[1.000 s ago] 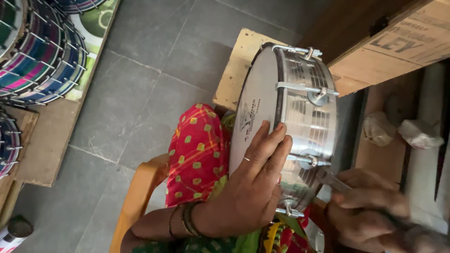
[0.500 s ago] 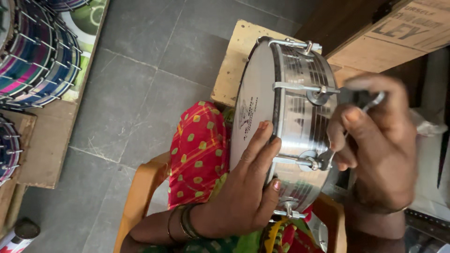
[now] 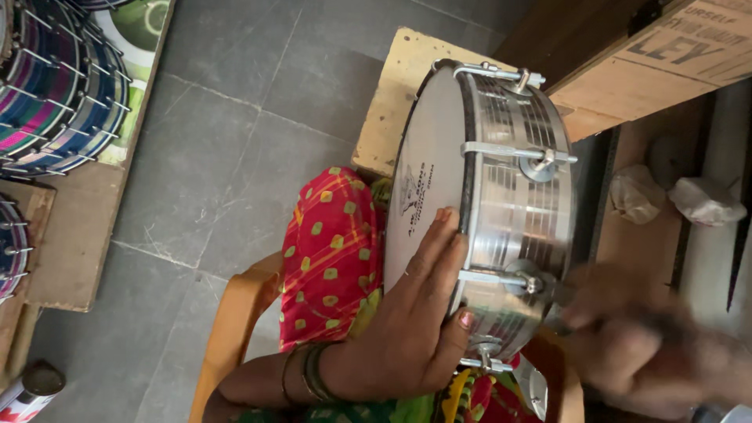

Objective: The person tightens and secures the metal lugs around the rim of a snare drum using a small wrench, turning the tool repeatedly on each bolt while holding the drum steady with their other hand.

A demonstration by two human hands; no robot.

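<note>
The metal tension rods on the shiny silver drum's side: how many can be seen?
4: one at the top, one below it, one near the blurred right hand, one at the bottom. The far side may hide more.

Drum (image 3: 501, 204) sits centre-right of frame, on edge over the lap, its head facing frame left. Left hand (image 3: 411, 329) lies flat on the head, lower centre. Right hand (image 3: 650, 345) is at lower right, against a tuning rod (image 3: 509, 280) on the shell (blurred, grip unclear). Wooden board (image 3: 392, 102) lies behind the drum, top centre. Stacked drums (image 3: 59, 78) at upper left. Cardboard box (image 3: 666, 55) at upper right. Can (image 3: 31, 384) in the bottom-left corner.
</note>
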